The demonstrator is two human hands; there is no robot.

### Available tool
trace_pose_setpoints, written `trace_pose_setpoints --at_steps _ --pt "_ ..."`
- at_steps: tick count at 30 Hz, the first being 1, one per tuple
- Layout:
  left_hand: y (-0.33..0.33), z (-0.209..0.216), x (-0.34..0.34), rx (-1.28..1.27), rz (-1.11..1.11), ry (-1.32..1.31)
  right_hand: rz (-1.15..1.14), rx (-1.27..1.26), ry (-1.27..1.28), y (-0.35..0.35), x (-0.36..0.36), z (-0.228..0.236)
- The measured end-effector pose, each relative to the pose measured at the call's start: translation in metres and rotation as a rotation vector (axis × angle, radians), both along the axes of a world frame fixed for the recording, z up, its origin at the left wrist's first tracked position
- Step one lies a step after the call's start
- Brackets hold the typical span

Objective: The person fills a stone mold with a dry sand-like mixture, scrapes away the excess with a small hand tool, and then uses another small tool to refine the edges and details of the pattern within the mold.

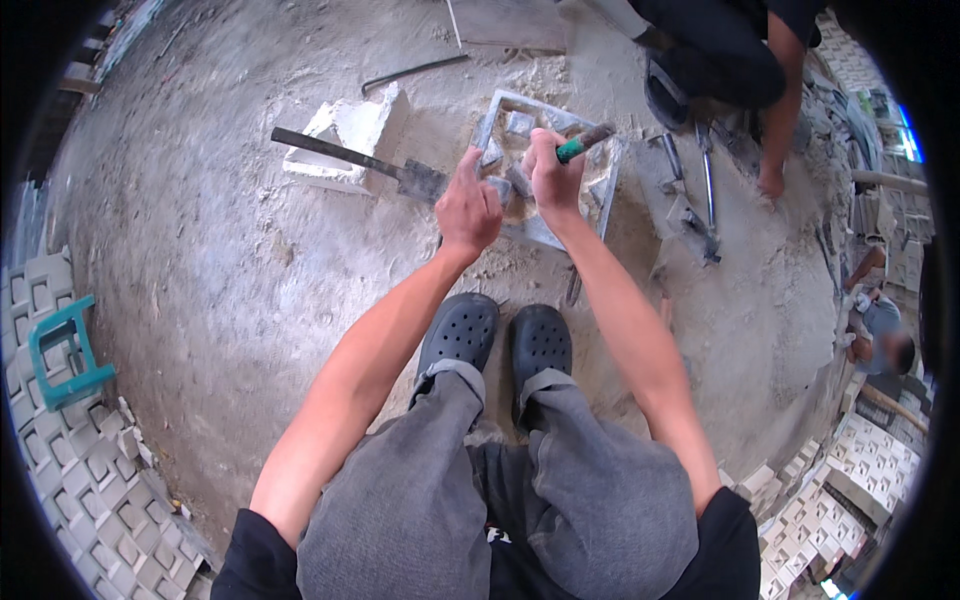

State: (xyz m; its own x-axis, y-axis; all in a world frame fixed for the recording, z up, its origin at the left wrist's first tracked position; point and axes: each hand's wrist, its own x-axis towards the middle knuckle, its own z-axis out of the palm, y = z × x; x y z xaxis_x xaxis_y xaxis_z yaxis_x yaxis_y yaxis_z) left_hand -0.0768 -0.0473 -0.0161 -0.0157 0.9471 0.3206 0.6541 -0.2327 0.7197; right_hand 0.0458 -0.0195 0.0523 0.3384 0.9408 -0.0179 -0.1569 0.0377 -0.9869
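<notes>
one square mould, one shovel, one white block, two black clogs, one teal stool.

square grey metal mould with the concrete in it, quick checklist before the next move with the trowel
1. Right hand grips the green-handled trowel: ok.
2. Left hand rests on the square grey metal mould: ok.
3. Mould flat on the dusty concrete floor: ok.
4. Fill level of the mould: cannot tell, hands cover it.
5. Long-handled shovel away from the mould: not ok, its blade lies against the left hand.
</notes>
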Motion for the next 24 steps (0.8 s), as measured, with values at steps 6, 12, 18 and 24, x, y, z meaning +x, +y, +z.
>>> trace_pose_setpoints --at_steps 6,12,18,24 --pt "-0.006 -0.003 -0.009 -0.002 -0.003 -0.010 -0.228 0.010 0.065 0.005 0.000 0.042" --pt "-0.001 0.000 -0.001 0.024 0.005 -0.014 -0.257 -0.059 0.147 -0.020 -0.008 0.000" --pt "-0.006 -0.003 -0.007 0.032 -0.018 0.003 -0.253 0.044 0.173 0.013 0.004 0.065" --pt "-0.003 -0.004 -0.010 -0.024 -0.017 0.009 -0.115 0.225 0.092 0.039 -0.006 0.048"
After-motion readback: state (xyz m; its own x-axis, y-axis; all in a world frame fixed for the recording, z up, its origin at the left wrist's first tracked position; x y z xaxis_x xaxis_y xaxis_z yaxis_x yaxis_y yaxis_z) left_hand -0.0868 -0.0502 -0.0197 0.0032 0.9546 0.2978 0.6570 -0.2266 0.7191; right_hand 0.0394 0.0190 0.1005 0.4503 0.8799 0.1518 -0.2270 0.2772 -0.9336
